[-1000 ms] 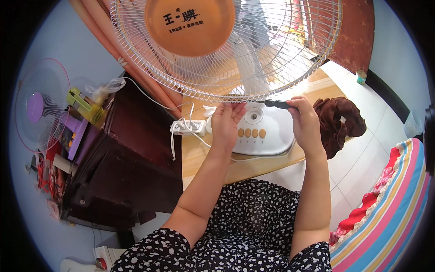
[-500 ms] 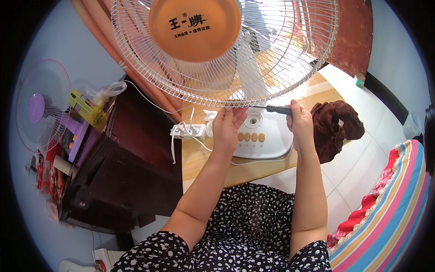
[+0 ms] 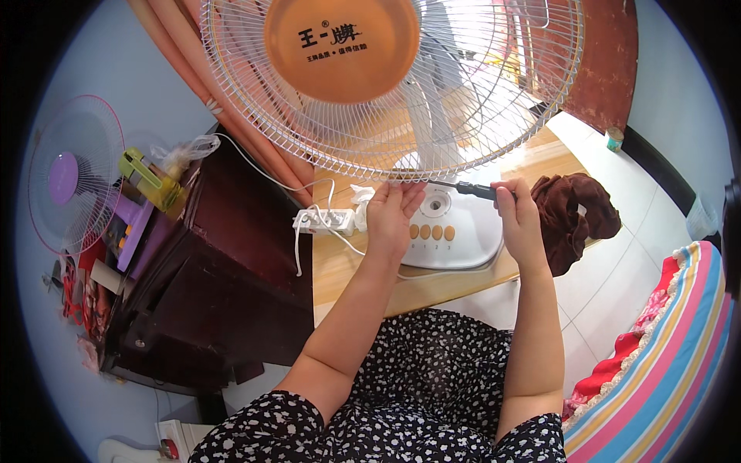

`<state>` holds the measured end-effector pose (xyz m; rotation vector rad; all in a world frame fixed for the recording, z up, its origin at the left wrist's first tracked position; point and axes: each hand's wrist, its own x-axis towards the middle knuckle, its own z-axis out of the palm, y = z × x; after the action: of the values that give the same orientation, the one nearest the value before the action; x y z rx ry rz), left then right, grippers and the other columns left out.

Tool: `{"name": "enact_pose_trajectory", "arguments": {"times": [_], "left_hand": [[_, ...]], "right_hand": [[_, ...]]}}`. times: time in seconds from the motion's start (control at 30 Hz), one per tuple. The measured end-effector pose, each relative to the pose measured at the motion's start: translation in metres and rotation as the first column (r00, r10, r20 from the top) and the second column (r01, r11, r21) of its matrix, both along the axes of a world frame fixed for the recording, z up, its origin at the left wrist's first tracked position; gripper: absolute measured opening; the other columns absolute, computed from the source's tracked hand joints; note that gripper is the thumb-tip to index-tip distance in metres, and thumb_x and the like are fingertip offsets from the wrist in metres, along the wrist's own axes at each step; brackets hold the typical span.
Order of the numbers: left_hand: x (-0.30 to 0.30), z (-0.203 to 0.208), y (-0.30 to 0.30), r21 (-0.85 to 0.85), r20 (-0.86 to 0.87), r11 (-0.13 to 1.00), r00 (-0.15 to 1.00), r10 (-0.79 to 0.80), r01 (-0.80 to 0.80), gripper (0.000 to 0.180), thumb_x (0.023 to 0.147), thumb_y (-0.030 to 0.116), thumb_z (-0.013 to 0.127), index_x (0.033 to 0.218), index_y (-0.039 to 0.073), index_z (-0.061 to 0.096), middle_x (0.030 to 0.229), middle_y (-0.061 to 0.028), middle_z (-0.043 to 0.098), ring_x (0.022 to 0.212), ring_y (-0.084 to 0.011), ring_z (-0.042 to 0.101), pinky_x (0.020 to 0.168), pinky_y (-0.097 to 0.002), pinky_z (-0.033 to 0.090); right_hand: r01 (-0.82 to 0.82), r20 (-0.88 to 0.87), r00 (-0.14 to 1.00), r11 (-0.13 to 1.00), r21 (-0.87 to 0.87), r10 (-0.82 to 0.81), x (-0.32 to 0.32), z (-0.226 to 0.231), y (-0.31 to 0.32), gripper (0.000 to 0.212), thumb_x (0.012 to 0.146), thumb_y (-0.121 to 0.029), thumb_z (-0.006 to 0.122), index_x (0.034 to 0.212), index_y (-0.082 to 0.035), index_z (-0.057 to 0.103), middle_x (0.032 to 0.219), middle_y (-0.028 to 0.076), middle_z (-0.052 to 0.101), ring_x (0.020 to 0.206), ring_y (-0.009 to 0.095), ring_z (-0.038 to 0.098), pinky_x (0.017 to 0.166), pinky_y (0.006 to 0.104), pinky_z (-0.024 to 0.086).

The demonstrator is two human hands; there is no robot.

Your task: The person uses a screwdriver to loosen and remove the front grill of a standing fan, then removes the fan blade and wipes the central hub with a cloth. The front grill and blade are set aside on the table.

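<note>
A table fan with a wire grille (image 3: 455, 171) and an orange centre cap (image 3: 343, 50) stands on the table. Below the grille is its white base (image 3: 463, 251), with a row of several tan buttons. My left hand (image 3: 392, 220) reaches up to the grille's lower rim, its thumb and fingertips pinched there and partly hidden by the wires. In my right hand (image 3: 521, 224) is the black handle of a screwdriver (image 3: 476, 190), gripped at its end. The screwdriver's thin shaft points left to the rim beside my left fingertips; its tip cannot be made out.
A crumpled brown cloth (image 3: 575, 216) lies at the table's right edge. Left of the base are a white power strip (image 3: 324, 221) with cords and a white tissue (image 3: 361, 199). A dark cabinet (image 3: 208, 270) stands left, with a purple fan (image 3: 65, 177) beyond; a striped cover (image 3: 656, 363) is at right.
My right hand has shifted its grip at the handle's end, with the fingers more curled. The screwdriver tilts slightly more. My left hand stays at the rim; the whole view has shifted a little.
</note>
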<state>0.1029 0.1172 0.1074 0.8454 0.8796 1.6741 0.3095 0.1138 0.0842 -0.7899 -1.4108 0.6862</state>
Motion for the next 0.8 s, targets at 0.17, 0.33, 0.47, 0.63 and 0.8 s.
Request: {"name": "enact_pose_trajectory", "arguments": {"times": [0.17,0.33,0.47,0.63,0.8], "left_hand": [[-0.003,-0.001,0.000,-0.001,-0.009,1.000,1.000,-0.020,0.020,0.023,0.100,0.017,0.045,0.113,-0.001,0.052,0.108,-0.0124,0.060,0.103,-0.0239,0.063,0.085,-0.0301,0.054],[-0.010,-0.007,0.000,-0.065,-0.087,0.997,0.996,-0.034,0.029,0.022,0.101,0.020,0.044,0.113,0.004,0.052,0.111,-0.0104,0.061,0.104,-0.0212,0.063,0.082,-0.0282,0.052],[0.007,0.003,-0.005,-0.013,0.124,0.997,0.989,-0.080,0.082,0.023,0.102,0.020,0.040,0.117,0.005,0.047,0.115,-0.0108,0.059,0.106,-0.0214,0.060,0.088,-0.0305,0.050],[0.014,0.001,0.000,0.021,0.201,0.997,0.976,-0.079,0.076,0.025,0.103,0.016,0.032,0.121,0.005,0.045,0.111,-0.0097,0.060,0.104,-0.0200,0.060,0.090,-0.0315,0.051],[0.013,-0.001,0.000,0.019,0.130,0.999,0.990,-0.050,0.048,0.026,0.103,0.016,0.031,0.123,0.005,0.043,0.115,-0.0098,0.058,0.106,-0.0201,0.059,0.094,-0.0323,0.050]], "right_hand": [[0.059,0.163,0.983,0.988,0.144,-0.082,0.006,0.007,-0.004,0.009,0.094,-0.010,0.054,0.099,-0.002,0.053,0.077,0.010,0.056,0.067,0.022,0.052,0.063,0.0303,0.043],[0.059,0.257,0.960,0.974,0.218,-0.115,0.009,0.014,-0.002,0.011,0.089,-0.001,0.057,0.099,-0.001,0.053,0.094,0.010,0.056,0.075,0.024,0.055,0.067,0.0301,0.045],[0.084,0.163,0.979,0.966,0.244,-0.126,0.006,0.009,0.002,0.010,0.089,-0.001,0.058,0.099,-0.001,0.054,0.098,0.009,0.057,0.079,0.018,0.056,0.066,0.0267,0.044],[0.009,-0.288,0.956,0.991,-0.134,-0.048,-0.007,0.000,0.011,0.032,0.099,-0.030,0.049,0.101,0.001,0.057,0.073,0.005,0.058,0.064,0.009,0.054,0.059,0.0225,0.042],[0.030,-0.178,0.977,0.905,-0.424,-0.116,-0.012,-0.004,0.022,0.051,0.097,-0.048,0.047,0.086,0.001,0.058,0.054,-0.003,0.045,0.045,0.005,0.038,0.043,0.0203,0.030]]}}
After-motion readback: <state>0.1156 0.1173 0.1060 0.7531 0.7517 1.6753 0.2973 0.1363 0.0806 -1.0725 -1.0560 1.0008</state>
